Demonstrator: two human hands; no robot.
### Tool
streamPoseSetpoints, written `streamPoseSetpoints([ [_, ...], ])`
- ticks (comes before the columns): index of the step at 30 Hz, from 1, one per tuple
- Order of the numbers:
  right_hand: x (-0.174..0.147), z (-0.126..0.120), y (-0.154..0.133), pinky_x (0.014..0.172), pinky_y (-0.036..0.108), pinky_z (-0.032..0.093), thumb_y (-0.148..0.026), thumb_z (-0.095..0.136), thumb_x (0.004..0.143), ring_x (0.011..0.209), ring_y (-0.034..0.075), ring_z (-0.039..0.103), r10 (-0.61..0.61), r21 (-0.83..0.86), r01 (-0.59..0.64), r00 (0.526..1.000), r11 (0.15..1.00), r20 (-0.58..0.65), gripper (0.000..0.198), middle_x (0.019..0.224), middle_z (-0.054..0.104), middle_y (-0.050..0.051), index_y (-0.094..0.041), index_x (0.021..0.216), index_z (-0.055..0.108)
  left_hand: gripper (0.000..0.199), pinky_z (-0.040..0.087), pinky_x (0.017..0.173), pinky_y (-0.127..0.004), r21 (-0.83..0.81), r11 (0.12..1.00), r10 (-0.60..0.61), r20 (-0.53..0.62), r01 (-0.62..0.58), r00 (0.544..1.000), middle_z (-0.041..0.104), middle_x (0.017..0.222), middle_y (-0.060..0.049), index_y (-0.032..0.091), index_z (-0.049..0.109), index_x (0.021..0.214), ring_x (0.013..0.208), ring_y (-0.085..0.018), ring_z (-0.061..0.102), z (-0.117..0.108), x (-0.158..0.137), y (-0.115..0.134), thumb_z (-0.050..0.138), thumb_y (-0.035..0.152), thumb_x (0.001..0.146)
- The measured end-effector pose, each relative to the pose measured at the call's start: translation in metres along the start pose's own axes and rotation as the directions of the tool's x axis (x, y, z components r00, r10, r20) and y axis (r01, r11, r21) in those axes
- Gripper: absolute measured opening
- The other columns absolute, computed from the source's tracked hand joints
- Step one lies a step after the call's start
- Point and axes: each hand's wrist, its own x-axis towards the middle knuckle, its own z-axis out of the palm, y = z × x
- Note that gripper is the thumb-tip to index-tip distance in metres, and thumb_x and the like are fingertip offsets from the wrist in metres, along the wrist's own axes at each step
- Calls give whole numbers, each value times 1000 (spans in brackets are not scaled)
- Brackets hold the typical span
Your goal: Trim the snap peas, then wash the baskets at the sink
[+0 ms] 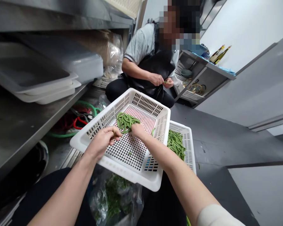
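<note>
Two bare forearms reach into one white, slotted plastic basket, right hand touching one heap of slender green pods, grip hidden, left hand curled alongside, contents unclear. Picking over pods seems under way, calling next for a careful pinch; one other white plastic basket holds more.

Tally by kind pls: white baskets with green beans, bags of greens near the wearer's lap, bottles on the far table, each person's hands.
White baskets with green beans: 2
Bag of greens: 1
Bottles: 2
Wearer's hands: 2
Co-worker's hands: 2
Total: 9
</note>
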Motion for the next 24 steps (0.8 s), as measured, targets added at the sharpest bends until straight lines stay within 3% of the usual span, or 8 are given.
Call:
streamPoseSetpoints([
  [3,-12,-12,2,79,35,45,-16,53,81,96,29,61,-19,-58,17,999,998,-28,18,100,66,19,-12,89,68,13,19,41,-19,118,993,27,0,-27,1000,41,47,1,15,50,53,45,-8,31,-1,2,-5,44,27,53],
  [5,-27,-26,2,73,31,43,-19,51,85,89,24,61,-132,-109,126,990,986,-45,18,97,67,14,-15,89,68,20,18,42,-20,165,986,-3,23,-1,1000,38,47,2,16,51,55,45,-9,29,-1,3,-5,43,34,56],
  [8,-61,-43,-1,63,25,36,-23,52,88,76,17,57,-363,-133,351,929,927,-75,15,87,65,7,-17,86,66,27,22,45,-24,338,941,-11,65,-12,998,39,48,2,18,48,54,48,-12,32,5,4,-7,40,43,59],
  [11,-93,-48,-6,59,24,30,-22,52,91,71,13,52,-474,-117,461,870,879,-133,14,84,61,4,-17,86,63,28,28,52,-26,517,850,41,137,-107,990,42,52,1,19,42,50,53,-14,38,13,5,-12,39,45,61],
  [18,-114,-41,-6,50,27,19,-29,45,94,61,12,44,-468,-235,427,869,873,-162,20,87,58,3,-19,93,62,25,25,50,-26,518,847,-1,219,-116,976,38,49,3,20,41,50,50,-13,34,23,3,-19,36,43,60],
  [24,-113,-40,-4,50,27,19,-16,44,92,63,13,45,-511,-241,467,842,851,-174,19,88,58,4,-19,94,62,24,20,48,-26,443,893,-37,258,-85,965,34,48,3,20,38,48,49,-12,28,28,4,-17,39,42,59],
])
